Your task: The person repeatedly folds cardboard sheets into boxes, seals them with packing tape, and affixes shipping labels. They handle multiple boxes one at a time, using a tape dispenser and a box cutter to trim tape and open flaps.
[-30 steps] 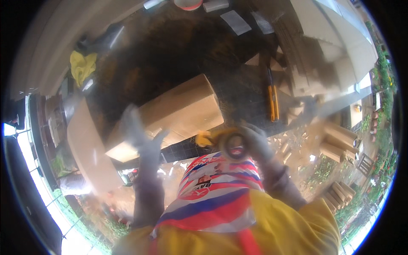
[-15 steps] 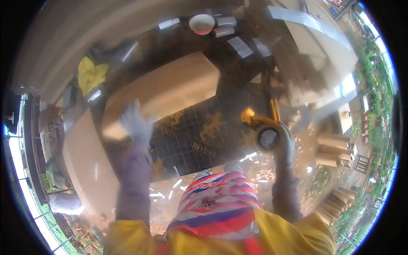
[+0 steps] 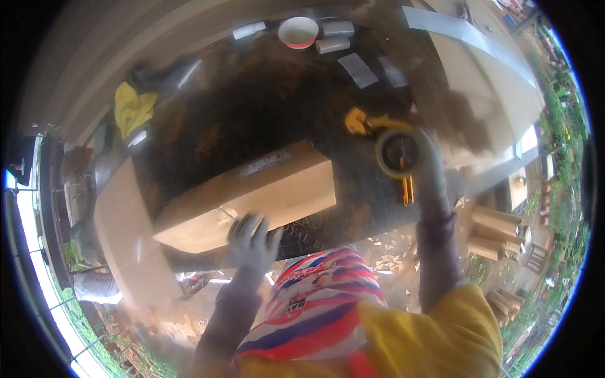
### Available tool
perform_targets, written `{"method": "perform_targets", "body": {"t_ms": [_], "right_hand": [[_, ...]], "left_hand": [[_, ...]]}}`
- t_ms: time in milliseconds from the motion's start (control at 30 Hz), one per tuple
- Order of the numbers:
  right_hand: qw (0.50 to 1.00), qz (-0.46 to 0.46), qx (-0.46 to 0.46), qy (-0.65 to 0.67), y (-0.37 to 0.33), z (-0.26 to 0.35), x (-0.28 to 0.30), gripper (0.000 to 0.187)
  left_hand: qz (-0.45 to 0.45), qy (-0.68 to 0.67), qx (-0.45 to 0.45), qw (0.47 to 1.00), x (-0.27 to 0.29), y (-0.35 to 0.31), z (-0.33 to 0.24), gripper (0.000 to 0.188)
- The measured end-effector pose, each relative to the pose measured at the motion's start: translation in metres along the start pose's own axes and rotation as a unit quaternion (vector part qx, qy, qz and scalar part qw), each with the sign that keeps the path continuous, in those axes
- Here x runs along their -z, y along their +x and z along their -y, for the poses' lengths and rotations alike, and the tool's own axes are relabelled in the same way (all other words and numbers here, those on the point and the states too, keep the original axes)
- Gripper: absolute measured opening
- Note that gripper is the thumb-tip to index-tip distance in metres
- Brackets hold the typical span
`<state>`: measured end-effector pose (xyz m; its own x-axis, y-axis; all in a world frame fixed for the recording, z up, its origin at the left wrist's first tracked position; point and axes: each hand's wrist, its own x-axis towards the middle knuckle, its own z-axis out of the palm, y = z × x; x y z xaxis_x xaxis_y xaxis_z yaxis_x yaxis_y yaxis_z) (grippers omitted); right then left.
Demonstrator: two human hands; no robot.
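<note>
A long brown cardboard box (image 3: 283, 189) lies at a slant on the dark patterned tabletop (image 3: 227, 132), with a printed patch on its upper side. My left hand (image 3: 254, 242), in a grey glove, is at the box's near edge with fingers spread; whether it presses on the cardboard I cannot tell. Over the table's right part, my gloved right hand (image 3: 430, 167), smeared by motion, grips a yellow tape dispenser (image 3: 358, 121) with a large roll of tape in it. A yellow box cutter (image 3: 407, 189) lies just below the roll.
Along the far side are a white-and-red bowl (image 3: 298, 33), pale rolls (image 3: 334, 44) and a yellow cloth (image 3: 132, 108). A cardboard sheet (image 3: 132, 233) leans at the left. Stacked cardboard (image 3: 485, 94) stands at the right. Brown cardboard tubes (image 3: 495, 233) and paper scraps lie lower right.
The box has come nearer to me and turned, so its printed patch shows. My left hand has moved right and nearer along it. My right hand has carried the tape dispenser farther away.
</note>
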<state>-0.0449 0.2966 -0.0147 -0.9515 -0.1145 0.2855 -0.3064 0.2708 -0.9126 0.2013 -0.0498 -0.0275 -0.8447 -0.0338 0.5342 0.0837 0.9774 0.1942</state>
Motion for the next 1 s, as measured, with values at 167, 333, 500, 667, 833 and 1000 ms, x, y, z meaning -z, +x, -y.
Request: {"method": "perform_targets", "body": {"t_ms": [167, 333, 500, 667, 833, 1000], "right_hand": [[0.939, 0.153, -0.133, 0.28, 0.09, -0.038, -0.091, 0.031], [0.858, 0.459, 0.129, 0.191, 0.124, -0.025, -0.184, 0.03], [0.874, 0.455, 0.161, 0.049, 0.113, 0.005, -0.057, 0.029], [0.9, 0.412, -0.078, 0.121, 0.001, 0.01, 0.016, 0.03], [0.959, 0.282, 0.021, -0.017, -0.077, 0.019, -0.049, 0.028], [0.967, 0.133, -0.218, 0.026, -0.1, 0.045, -0.022, 0.031]], "left_hand": [[0.021, 0.013, 0.105, 0.994, -0.07, 0.119, -0.082, 0.051], [0.0, 0.099, 0.098, 0.99, -0.1, 0.112, -0.091, 0.052], [0.01, 0.094, 0.082, 0.992, -0.094, 0.113, -0.089, 0.058], [0.172, 0.114, 0.036, 0.978, -0.066, 0.149, -0.084, 0.063], [0.371, -0.088, -0.054, 0.923, -0.074, 0.17, -0.04, 0.065], [0.443, -0.224, -0.065, 0.866, -0.098, 0.166, -0.007, 0.069]]}}
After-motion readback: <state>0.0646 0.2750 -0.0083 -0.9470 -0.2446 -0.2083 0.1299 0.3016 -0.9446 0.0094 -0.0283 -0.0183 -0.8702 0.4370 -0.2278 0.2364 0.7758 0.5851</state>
